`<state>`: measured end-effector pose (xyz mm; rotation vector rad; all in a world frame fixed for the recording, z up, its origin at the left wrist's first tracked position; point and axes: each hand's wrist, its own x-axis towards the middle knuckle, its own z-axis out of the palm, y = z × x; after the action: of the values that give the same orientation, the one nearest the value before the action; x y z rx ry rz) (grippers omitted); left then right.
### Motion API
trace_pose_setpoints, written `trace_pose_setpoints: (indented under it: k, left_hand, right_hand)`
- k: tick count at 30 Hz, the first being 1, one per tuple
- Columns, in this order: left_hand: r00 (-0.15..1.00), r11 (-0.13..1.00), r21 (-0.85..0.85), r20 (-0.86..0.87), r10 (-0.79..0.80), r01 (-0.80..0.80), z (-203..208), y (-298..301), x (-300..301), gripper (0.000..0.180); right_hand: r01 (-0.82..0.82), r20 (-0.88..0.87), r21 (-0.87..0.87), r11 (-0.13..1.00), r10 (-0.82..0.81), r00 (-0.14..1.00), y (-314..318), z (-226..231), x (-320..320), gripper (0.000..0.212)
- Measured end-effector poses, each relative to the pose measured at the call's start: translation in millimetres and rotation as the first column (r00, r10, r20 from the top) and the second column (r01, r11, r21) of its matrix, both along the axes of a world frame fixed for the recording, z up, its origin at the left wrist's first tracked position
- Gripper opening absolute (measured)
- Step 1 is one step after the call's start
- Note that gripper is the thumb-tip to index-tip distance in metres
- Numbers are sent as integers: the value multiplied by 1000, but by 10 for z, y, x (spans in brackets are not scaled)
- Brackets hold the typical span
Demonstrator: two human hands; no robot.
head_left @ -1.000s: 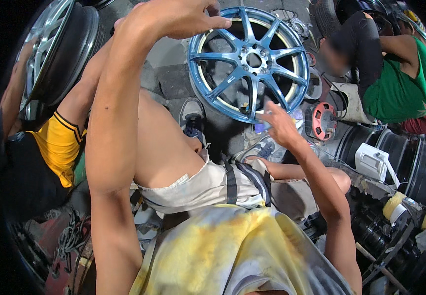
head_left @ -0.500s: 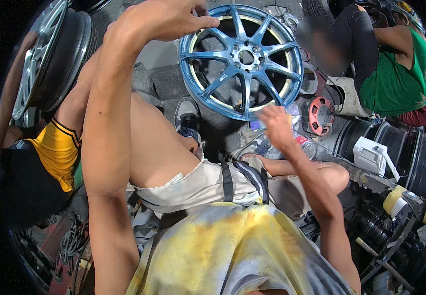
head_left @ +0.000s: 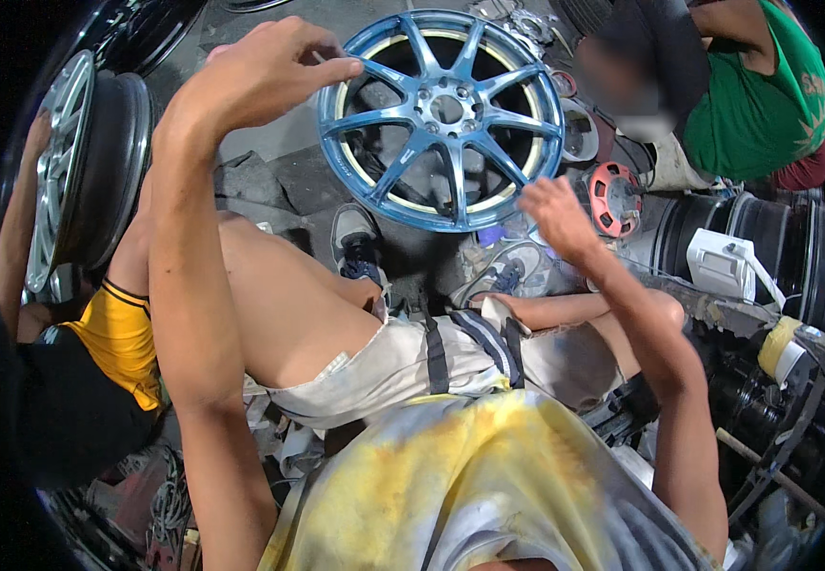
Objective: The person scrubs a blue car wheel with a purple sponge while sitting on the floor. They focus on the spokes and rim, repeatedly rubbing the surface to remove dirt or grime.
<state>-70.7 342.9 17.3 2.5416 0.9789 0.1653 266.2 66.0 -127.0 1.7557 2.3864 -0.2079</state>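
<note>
A blue multi-spoke car wheel rim (head_left: pixel 455 176) with a pale inner ring lies in front of my feet. My left hand (head_left: pixel 260 71) hovers by its upper left edge. The left thumb points toward the rim, apart from the bent fingers, whose tips are partly hidden. At the rim's lower right edge is my right hand (head_left: pixel 562 219), its fingers curled together. Whatever these fingers hold, if anything, is hidden, and I cannot tell whether they touch the rim.
To the left, a person in yellow and black reaches to a silver wheel (head_left: pixel 62 171) beside a dark barrel (head_left: pixel 112 171). Another person in a green top (head_left: pixel 774 105) sits at right. Nearby are a red round part (head_left: pixel 612 200), black wheel barrels (head_left: pixel 784 238) and a white box-shaped device (head_left: pixel 720 266).
My view has turned, so the scene appears tilted and shifted. My right hand has moved up and right along the rim edge. My left hand stays by the rim's upper left.
</note>
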Motion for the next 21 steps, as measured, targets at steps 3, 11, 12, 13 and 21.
trace_pose_setpoints:
  k: [3, 11, 12, 13, 21]
  left_hand:
    - [999, 1000, 2, -31, 25, -25, 77, 13, 1, 42]
    - [998, 999, -20, -60, -35, 33, 82, 19, 72, 43]
    - [998, 999, -27, -50, -28, 27, 82, 20, 66, 43]
    - [998, 1000, -29, -54, -8, 6, 98, 17, 33, 42]
    - [997, 999, -22, -70, -31, 29, 133, -12, 92, 39]
  right_hand:
    - [-48, -53, -1, 999, 48, 997, 5, -71, -156, 18]
    - [-136, 0, -19, 991, 136, 991, 75, -100, 33, 14]
    - [-132, 41, -35, 991, 133, 990, 76, -64, 76, 14]
    - [-136, -12, 19, 991, 136, 991, 75, -131, -50, 13]
    - [-29, 45, 56, 998, 27, 999, -27, -72, -130, 18]
